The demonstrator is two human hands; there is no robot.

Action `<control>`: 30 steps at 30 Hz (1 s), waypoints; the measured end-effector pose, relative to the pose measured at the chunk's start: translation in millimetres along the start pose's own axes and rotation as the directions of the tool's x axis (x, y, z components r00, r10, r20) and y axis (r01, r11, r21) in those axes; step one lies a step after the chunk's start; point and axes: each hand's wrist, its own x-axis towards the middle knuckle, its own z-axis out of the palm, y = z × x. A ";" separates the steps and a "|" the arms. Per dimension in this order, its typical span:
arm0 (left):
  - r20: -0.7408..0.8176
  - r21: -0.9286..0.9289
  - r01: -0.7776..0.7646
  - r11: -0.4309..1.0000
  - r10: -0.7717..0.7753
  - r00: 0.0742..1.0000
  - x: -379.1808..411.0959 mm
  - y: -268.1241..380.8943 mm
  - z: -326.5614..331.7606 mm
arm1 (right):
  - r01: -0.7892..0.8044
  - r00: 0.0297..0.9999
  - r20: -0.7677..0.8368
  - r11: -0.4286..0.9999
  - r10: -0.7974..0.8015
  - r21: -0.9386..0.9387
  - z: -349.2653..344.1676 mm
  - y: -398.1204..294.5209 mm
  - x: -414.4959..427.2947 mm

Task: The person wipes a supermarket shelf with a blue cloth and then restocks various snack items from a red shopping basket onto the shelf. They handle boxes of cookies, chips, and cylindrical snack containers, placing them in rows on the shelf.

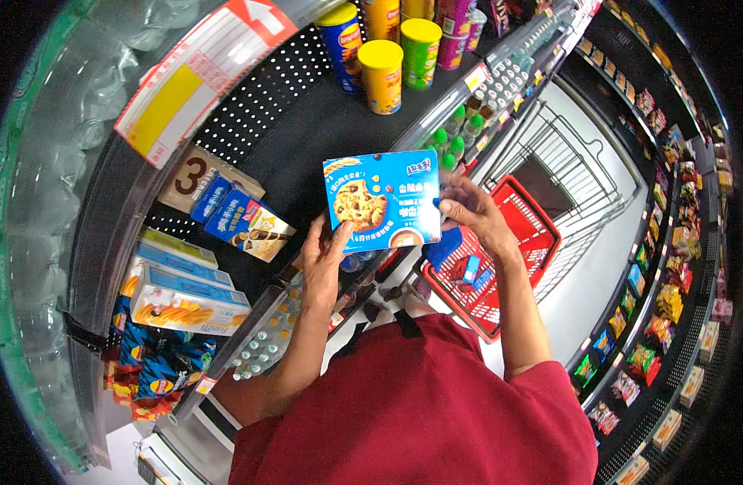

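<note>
A blue cookie box (377, 203), printed with a chocolate chip cookie and a coffee cup, is held in front of the shelf. My left hand (324, 254) grips its lower left corner, thumb over the front panel. At the box's right edge is my right hand (477, 212), its fingers bent and partly blurred; I cannot tell whether it grips the box. Below and to the right, a red shopping basket (529, 218) sits in a metal wire cart (589, 163). Small blue packets (471, 270) lie in the basket.
Lidded snack canisters (380, 79) stand on the black shelf (292, 139). Wafer boxes (244, 221), white biscuit boxes (189, 297) and chip bags (165, 370) sit at the left. Bottles (453, 142) fill the shelf below. Across the aisle are shelves with snack bags (671, 300).
</note>
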 end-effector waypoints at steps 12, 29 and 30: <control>-0.117 0.643 -0.216 0.735 0.373 0.920 30.5 20.0 -1.1 | 0.360 0.932 0.125 0.900 -0.339 -0.247 49.8 -31.8 83.8; -0.286 0.564 -0.211 0.798 0.429 0.856 126.4 11.0 -22.0 | 0.503 0.864 0.209 0.780 -0.458 -0.372 108.3 8.0 234.8; -0.297 0.551 -0.208 0.808 0.423 0.856 133.8 16.7 -24.2 | 0.496 0.868 0.210 0.780 -0.449 -0.383 110.8 7.0 240.6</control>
